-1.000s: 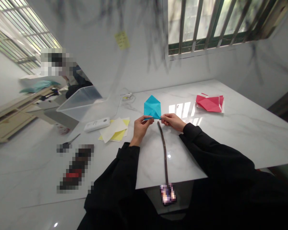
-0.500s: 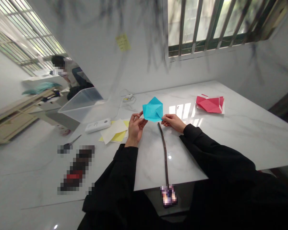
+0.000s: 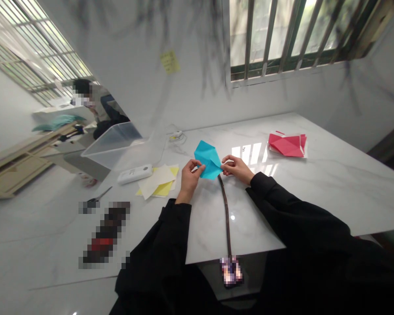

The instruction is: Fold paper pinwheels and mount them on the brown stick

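A folded sheet of blue paper (image 3: 209,158) is held up over the table between both of my hands. My left hand (image 3: 191,175) pinches its lower left edge, thumb in front. With thumb and fingertips, my right hand (image 3: 234,168) grips the paper's right corner. Creases and a raised flap show on the side facing me. Below the paper, a dark strap (image 3: 226,210) runs down the tabletop towards me and over the front edge, ending at a pixelated card-like object (image 3: 231,271).
Left of my hands lie white and yellow papers (image 3: 159,180), a white device (image 3: 135,174), scissors (image 3: 96,199) and a blurred-out dark object (image 3: 107,234). A clear plastic bin (image 3: 113,146) stands behind them. Red folded paper (image 3: 287,144) rests at the right. Another person (image 3: 100,103) sits far left.
The blue paper has turned counterclockwise and dropped slightly, its peak now leaning left. My left thumb has come onto its front. My right hand still grips the right corner.
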`<action>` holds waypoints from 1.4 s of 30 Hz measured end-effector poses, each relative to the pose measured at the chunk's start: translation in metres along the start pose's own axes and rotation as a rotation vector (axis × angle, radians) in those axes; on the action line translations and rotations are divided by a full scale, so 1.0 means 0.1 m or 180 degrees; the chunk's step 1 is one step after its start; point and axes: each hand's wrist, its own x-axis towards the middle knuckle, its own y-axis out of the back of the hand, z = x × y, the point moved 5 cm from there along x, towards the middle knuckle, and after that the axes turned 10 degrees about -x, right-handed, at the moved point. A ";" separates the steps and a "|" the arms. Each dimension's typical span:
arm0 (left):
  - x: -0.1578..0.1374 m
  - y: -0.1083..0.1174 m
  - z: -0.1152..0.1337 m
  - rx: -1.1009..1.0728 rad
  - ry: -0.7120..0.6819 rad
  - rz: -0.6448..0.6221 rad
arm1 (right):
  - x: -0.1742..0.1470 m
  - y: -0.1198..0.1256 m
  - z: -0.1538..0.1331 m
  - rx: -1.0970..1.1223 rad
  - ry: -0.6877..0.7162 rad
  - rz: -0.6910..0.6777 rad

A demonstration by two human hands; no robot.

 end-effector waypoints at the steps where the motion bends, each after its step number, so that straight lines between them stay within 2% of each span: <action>1: 0.00 0.00 0.01 0.0160 -0.0080 -0.0038 | 0.00 0.01 -0.01 0.0037 0.0047 0.0054; 6: 0.01 0.01 0.03 0.0256 0.0010 -0.0202 | -0.01 0.08 -0.07 -0.0042 0.0244 0.0283; 9: -0.01 -0.02 0.07 0.0302 0.0034 -0.0472 | 0.01 0.13 -0.06 -0.0097 0.0252 0.0456; 14: -0.07 -0.11 0.15 0.0576 -0.0261 -0.0891 | 0.04 0.18 -0.02 -0.0022 0.0225 0.0601; 19: -0.07 -0.12 0.16 0.0716 -0.0428 -0.0768 | 0.04 0.15 -0.04 0.0176 0.0221 0.0430; 24: -0.06 -0.09 0.13 0.0536 -0.0301 -0.0590 | 0.03 0.10 -0.09 0.0065 0.0423 0.0302; 33: -0.06 -0.11 0.12 0.0050 -0.0043 -0.0340 | 0.02 0.14 -0.15 -0.0404 0.0685 0.0595; 42: -0.09 -0.15 0.10 -0.0231 0.0125 -0.0367 | -0.01 0.11 -0.18 -0.0505 0.0732 0.0662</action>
